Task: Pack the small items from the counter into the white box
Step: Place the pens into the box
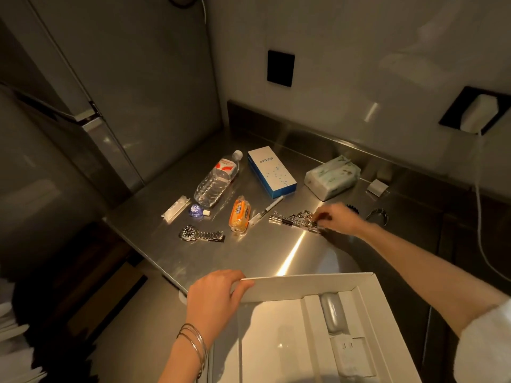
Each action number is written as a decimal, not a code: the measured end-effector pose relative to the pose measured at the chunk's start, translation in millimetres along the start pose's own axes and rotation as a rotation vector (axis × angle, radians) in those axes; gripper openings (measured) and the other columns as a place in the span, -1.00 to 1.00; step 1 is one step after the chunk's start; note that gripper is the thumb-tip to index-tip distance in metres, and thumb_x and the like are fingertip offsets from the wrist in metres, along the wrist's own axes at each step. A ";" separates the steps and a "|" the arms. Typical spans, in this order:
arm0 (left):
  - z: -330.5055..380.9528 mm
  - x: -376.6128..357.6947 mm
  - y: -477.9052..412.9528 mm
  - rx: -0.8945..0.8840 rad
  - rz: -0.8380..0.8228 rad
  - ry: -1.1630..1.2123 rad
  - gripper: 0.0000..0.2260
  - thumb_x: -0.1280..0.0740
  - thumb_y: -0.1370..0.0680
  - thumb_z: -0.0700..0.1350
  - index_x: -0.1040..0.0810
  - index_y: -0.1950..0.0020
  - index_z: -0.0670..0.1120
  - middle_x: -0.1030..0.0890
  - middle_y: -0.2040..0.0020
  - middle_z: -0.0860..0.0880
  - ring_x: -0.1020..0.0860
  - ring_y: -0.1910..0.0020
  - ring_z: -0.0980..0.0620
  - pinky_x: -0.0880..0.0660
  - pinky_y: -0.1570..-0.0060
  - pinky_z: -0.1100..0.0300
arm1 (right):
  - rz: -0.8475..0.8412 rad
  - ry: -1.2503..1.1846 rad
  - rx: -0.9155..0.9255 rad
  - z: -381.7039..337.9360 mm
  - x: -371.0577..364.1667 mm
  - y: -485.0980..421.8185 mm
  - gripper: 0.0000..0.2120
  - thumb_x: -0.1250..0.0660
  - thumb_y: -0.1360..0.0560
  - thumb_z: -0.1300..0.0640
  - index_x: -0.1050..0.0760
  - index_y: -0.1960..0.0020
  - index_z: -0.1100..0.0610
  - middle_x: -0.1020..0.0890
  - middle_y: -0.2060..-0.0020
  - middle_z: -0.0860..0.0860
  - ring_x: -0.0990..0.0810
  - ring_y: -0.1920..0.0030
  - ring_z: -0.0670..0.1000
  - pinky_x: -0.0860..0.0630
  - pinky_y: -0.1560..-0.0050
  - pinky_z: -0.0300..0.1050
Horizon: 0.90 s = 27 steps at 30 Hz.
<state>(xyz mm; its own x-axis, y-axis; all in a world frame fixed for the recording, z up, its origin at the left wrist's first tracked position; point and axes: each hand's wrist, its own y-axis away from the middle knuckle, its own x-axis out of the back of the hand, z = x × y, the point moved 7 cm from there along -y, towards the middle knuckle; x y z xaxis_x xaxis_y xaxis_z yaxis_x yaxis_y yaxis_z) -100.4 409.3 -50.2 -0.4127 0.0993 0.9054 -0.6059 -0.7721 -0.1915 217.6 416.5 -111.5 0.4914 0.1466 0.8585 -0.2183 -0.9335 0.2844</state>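
Observation:
My left hand (218, 297) grips the far left corner of the open white box (304, 286), held low in front of the counter; a grey case (333, 313) and a white adapter lie in its compartments. My right hand (338, 218) reaches over the steel counter (249, 258), fingers pinching at a tangle of silver chain jewellery (300, 217) beside a dark pen (287, 221). Still on the counter are a wristwatch (200, 234), an orange snack packet (239, 215), a white marker (266, 210), a small blue bottle (198, 210) and a white sachet (176, 208).
A plastic water bottle (217, 178) lies on its side near a blue-and-white Anker box (271, 170). A tissue pack (331, 175) sits at the back right, with a dark bracelet (377, 215) and a small foil square (377, 187). The counter's front edge meets the box.

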 end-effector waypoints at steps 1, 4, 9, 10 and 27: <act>-0.6 -0.8 -3.5 0.000 0.002 0.007 -0.38 0.17 -0.32 0.37 -0.57 0.15 0.08 -0.64 0.21 0.09 -0.59 0.14 0.06 -0.20 0.44 0.31 | 0.127 -0.040 -0.059 16.0 18.6 -0.5 -0.80 -0.33 -0.49 0.26 -0.55 -0.12 0.19 -0.63 -0.04 0.11 -0.60 -0.06 0.07 -0.49 -0.05 -0.18; -1.6 -1.9 -11.2 -0.004 0.003 0.004 -0.36 0.19 -0.30 0.39 -0.56 0.15 0.08 -0.64 0.20 0.11 -0.59 0.13 0.07 -0.18 0.43 0.36 | 0.373 0.020 -0.235 70.2 64.2 8.3 -0.81 -0.30 -0.48 0.30 -0.56 -0.08 0.24 -0.62 -0.06 0.19 -0.58 -0.06 0.17 -0.50 -0.05 -0.03; -2.0 -4.9 -21.1 -0.003 -0.004 0.046 -0.42 0.12 -0.31 0.39 -0.56 0.23 0.08 -0.58 0.31 0.15 -0.57 0.20 0.08 -0.20 0.41 0.37 | 0.258 0.046 -0.471 186.0 76.8 -2.3 -0.53 -0.43 -0.38 0.14 -0.47 -0.26 0.18 -0.49 -0.22 0.25 -0.49 -0.19 0.29 -0.46 -0.21 0.08; -2.2 -5.3 -22.9 0.000 0.000 0.049 -0.42 0.12 -0.31 0.40 -0.57 0.22 0.08 -0.58 0.31 0.15 -0.57 0.20 0.10 -0.21 0.40 0.37 | 0.241 0.025 -0.495 211.7 77.0 -12.1 -0.44 -0.47 -0.31 0.08 -0.46 -0.27 0.17 -0.49 -0.22 0.28 -0.49 -0.20 0.30 -0.44 -0.23 0.11; 3.0 -12.5 -39.7 0.008 -0.049 0.008 -0.49 0.07 -0.44 0.39 -0.55 0.25 0.13 -0.58 0.36 0.22 -0.52 0.34 0.23 -0.38 0.43 0.34 | -0.145 -0.383 -0.112 75.7 19.6 -29.2 -0.27 -0.45 -0.41 0.21 -0.15 -0.47 0.10 -0.17 -0.45 0.08 -0.17 -0.47 0.07 -0.21 -0.41 -0.07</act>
<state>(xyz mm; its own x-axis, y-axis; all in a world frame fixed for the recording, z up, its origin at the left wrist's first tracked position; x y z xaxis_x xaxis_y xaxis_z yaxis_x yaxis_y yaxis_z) -69.0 436.9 -52.7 -0.3881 0.1418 0.9107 -0.6199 -0.7713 -0.1441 297.4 421.9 -135.3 0.7971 0.1216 0.5915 -0.2038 -0.8679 0.4530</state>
